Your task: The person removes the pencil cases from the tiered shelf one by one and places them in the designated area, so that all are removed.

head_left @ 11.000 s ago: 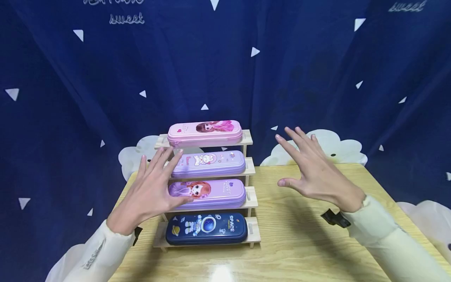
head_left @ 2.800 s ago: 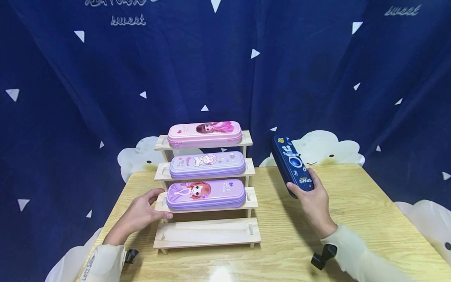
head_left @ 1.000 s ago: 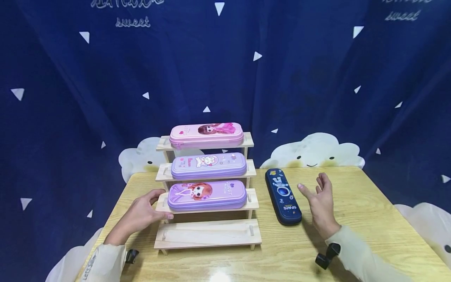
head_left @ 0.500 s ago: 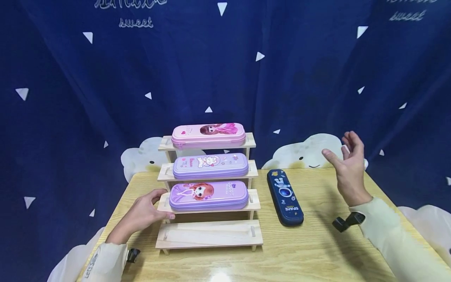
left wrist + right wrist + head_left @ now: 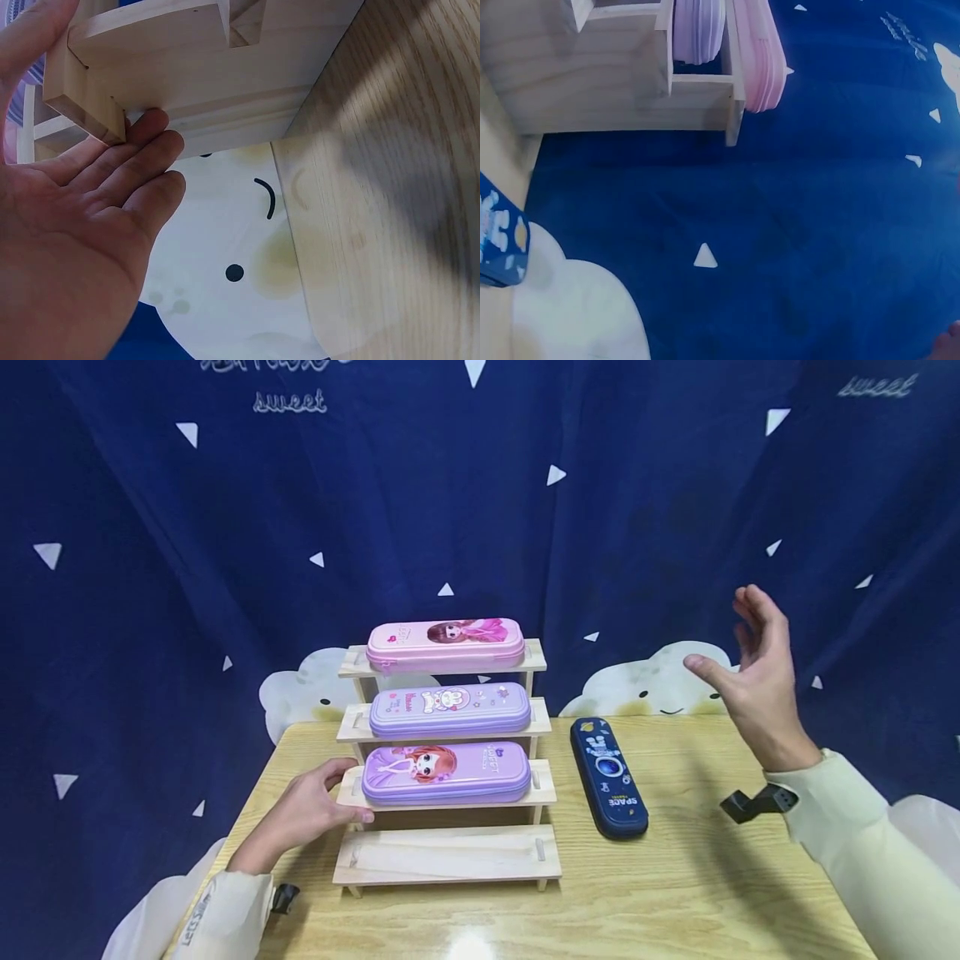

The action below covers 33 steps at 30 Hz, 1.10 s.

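Note:
My left hand (image 5: 303, 810) grips the left end of a stepped wooden display rack (image 5: 450, 858) at its second-lowest tier. In the left wrist view its fingers (image 5: 150, 157) curl round the wooden end, thumb on the other side. My right hand (image 5: 765, 693) is raised over the table's right side, fingers spread from the thumb, holding nothing. Below and left of it, a navy space-themed pencil case (image 5: 609, 781) lies on the table right of the rack, slanted. The upper tiers bear a purple pencil case with a girl (image 5: 450, 774), a lavender rabbit one (image 5: 450, 708) and a pink one (image 5: 446, 643).
The wooden table (image 5: 675, 877) backs onto a dark blue curtain (image 5: 637, 527) with white triangles and clouds. The rack's lowest tier is bare. Black wrist cameras hang by both cream sleeves (image 5: 840, 810).
The navy pencil case left the lowest tier in my right hand and was laid on the table. That hand let go and rose to the right. My left hand took hold of the rack.

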### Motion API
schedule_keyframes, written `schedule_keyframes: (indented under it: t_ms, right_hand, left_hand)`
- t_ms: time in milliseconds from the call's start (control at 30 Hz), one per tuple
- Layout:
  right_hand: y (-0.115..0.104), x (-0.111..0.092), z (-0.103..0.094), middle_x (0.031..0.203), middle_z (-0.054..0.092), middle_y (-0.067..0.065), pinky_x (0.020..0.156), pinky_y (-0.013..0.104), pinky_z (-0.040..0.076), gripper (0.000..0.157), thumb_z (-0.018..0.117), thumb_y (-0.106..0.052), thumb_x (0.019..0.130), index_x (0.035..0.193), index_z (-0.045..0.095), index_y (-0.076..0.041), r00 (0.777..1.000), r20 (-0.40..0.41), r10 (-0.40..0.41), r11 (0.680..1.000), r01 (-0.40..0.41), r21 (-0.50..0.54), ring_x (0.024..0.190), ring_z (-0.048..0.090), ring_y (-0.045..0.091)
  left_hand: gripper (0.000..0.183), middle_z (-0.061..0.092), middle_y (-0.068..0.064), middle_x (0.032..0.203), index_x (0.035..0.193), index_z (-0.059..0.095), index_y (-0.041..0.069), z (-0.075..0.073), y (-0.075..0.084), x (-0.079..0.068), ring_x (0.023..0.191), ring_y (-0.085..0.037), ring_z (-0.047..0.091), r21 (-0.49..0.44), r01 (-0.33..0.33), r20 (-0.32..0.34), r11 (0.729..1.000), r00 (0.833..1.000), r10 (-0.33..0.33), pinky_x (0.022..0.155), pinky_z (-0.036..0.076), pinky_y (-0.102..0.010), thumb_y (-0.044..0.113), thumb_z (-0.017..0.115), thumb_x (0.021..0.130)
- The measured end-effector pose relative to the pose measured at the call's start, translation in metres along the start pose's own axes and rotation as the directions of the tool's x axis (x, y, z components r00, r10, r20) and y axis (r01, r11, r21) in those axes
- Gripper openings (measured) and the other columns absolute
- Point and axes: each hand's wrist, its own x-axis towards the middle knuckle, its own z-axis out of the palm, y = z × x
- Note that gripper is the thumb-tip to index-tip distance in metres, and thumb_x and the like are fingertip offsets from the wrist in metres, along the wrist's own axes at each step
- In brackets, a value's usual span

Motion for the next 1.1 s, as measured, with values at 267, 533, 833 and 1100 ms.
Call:
schedule_keyframes:
  t_ms: [267,533,833,1100]
  right_hand:
    - [-0.019,0.002,0.012,0.163,0.029,0.003,0.127,0.022,0.021,0.099,0.077,0.009,0.079,0.159,0.024,-0.014,0.993,0.09,-0.073,0.994,0.079,-0.069,0.152,0.028,0.016]
    - [-0.027,-0.007,0.037,0.157,0.039,0.008,0.119,0.017,0.03,0.095,0.078,0.014,0.075,0.156,0.033,-0.009,0.963,0.216,-0.16,0.987,0.163,0.005,0.146,0.038,0.013]
    - [-0.023,-0.022,0.076,0.147,0.047,0.022,0.116,0.023,0.034,0.089,0.075,0.023,0.069,0.149,0.042,0.003,0.904,0.33,-0.272,0.95,0.198,0.24,0.139,0.046,0.018]
    - [-0.022,-0.044,0.111,0.144,0.052,0.018,0.117,0.019,0.036,0.081,0.082,0.008,0.074,0.146,0.046,-0.004,0.827,0.519,-0.214,0.974,0.139,0.18,0.134,0.051,0.016]
  left_hand:
    - [0.094,0.058,-0.024,0.144,0.139,0.054,0.004,-0.001,0.001,0.0,0.134,-0.047,0.055,-0.002,0.004,-0.004,1.0,1.0,-0.004,0.109,0.047,-0.055,0.049,0.093,0.066]
    - [0.096,0.059,-0.024,0.142,0.139,0.054,0.003,-0.001,0.001,0.001,0.132,-0.046,0.056,0.005,-0.015,-0.007,1.0,1.0,0.015,0.109,0.047,-0.056,0.052,0.092,0.066]
    - [0.095,0.06,-0.022,0.142,0.139,0.054,0.003,0.0,-0.001,0.001,0.132,-0.045,0.056,0.0,-0.016,-0.01,1.0,1.0,0.016,0.109,0.047,-0.055,0.051,0.092,0.066]
    - [0.093,0.06,-0.021,0.142,0.139,0.055,0.004,0.0,-0.001,0.0,0.133,-0.045,0.056,-0.012,-0.021,-0.009,1.0,1.0,0.021,0.109,0.047,-0.056,0.049,0.092,0.067]
